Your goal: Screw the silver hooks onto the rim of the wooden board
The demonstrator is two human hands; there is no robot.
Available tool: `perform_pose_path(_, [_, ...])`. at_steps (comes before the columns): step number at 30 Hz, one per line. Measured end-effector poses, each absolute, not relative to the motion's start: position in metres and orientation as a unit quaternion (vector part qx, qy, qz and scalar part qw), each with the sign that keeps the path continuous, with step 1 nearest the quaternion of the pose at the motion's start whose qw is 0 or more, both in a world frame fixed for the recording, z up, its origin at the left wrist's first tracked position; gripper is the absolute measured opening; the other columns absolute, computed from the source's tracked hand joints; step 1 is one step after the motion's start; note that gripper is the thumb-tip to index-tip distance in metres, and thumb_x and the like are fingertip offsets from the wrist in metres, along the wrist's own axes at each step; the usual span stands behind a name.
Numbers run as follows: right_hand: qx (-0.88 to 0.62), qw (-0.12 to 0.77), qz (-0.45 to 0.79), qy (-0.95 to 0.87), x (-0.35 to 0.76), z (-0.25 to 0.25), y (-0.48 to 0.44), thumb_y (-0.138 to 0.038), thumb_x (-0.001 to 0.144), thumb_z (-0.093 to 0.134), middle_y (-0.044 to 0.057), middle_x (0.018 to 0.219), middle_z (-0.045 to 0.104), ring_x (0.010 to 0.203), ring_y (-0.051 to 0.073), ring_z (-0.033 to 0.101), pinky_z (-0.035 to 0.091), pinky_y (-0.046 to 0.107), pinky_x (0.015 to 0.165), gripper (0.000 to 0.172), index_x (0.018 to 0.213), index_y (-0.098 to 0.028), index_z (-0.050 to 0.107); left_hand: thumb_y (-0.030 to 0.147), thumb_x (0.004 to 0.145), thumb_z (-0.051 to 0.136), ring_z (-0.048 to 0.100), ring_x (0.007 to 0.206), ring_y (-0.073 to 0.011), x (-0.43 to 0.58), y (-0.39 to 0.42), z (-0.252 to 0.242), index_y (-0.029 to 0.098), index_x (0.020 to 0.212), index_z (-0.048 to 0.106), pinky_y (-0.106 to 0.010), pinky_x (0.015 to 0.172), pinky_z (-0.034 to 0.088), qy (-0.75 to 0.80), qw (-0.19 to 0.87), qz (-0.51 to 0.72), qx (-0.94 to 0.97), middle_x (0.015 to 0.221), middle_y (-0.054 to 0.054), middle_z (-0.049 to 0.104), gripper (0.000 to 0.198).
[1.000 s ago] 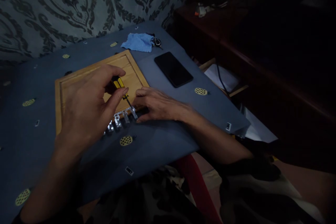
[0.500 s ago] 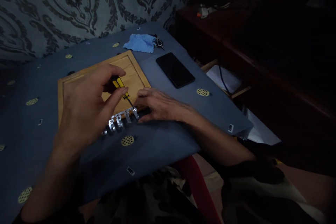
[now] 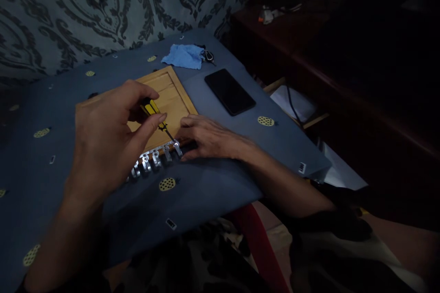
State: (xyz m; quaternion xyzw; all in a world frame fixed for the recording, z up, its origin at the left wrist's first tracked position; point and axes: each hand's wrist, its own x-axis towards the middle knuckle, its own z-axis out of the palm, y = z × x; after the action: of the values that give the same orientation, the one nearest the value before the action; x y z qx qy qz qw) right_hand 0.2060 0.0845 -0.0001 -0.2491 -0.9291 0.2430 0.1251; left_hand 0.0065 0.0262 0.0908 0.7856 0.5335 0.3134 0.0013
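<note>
On the blue, pineapple-printed table covering (image 3: 220, 181), the framed, honey-coloured wooden board (image 3: 173, 105) is left where it lay half a second ago, with the row of shiny metal hooks (image 3: 156, 158) along its near edge. The left hand (image 3: 106, 132) has been shifted slightly leftward, while the right hand (image 3: 209, 137) is kept at the row's right end, its exact grip hidden. The yellow-and-black screwdriver (image 3: 151, 108), pinched in the left fingers, has been tipped slightly, its tip kept by the end hook, so that fastening is apparently still being worked.

Dim light, deep shadow rightward
</note>
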Motion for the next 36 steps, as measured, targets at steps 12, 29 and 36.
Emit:
perform_pose_path(12, [-0.246, 0.121, 0.245, -0.930, 0.2062, 0.0002, 0.0848, -0.041, 0.082, 0.081, 0.007, 0.101, 0.059, 0.100, 0.023, 0.055, 0.039, 0.034, 0.087, 0.038, 0.107, -0.014, 0.071, 0.032, 0.090, 0.071, 0.074, 0.083, -0.0191, 0.0091, 0.0252, 0.0894, 0.033, 0.111, 0.067, -0.034, 0.076, 0.058, 0.551, 0.015, 0.298, 0.779, 0.091, 0.006, 0.073, 0.021])
perform_pose_path(29, [-0.245, 0.125, 0.244, -0.930, 0.2068, -0.0014, 0.0856, -0.044, 0.083, 0.080, 0.007, 0.101, 0.059, 0.100, 0.023, 0.054, 0.040, 0.034, 0.087, 0.040, 0.107, -0.015, 0.069, 0.032, 0.090, 0.069, 0.074, 0.084, -0.0213, 0.0113, 0.0259, 0.0877, 0.033, 0.113, 0.066, -0.037, 0.078, 0.057, 0.547, -0.002, 0.289, 0.786, 0.091, 0.005, 0.074, 0.023])
perform_pose_path(36, [-0.241, 0.128, 0.242, -0.931, 0.2065, -0.0017, 0.0855, -0.042, 0.083, 0.080, 0.006, 0.100, 0.059, 0.098, 0.023, 0.055, 0.041, 0.035, 0.087, 0.036, 0.104, -0.014, 0.069, 0.026, 0.088, 0.069, 0.075, 0.089, -0.0196, 0.0113, 0.0257, 0.0867, 0.033, 0.115, 0.064, -0.033, 0.083, 0.060, 0.542, 0.033, 0.307, 0.781, 0.102, 0.004, 0.074, 0.027])
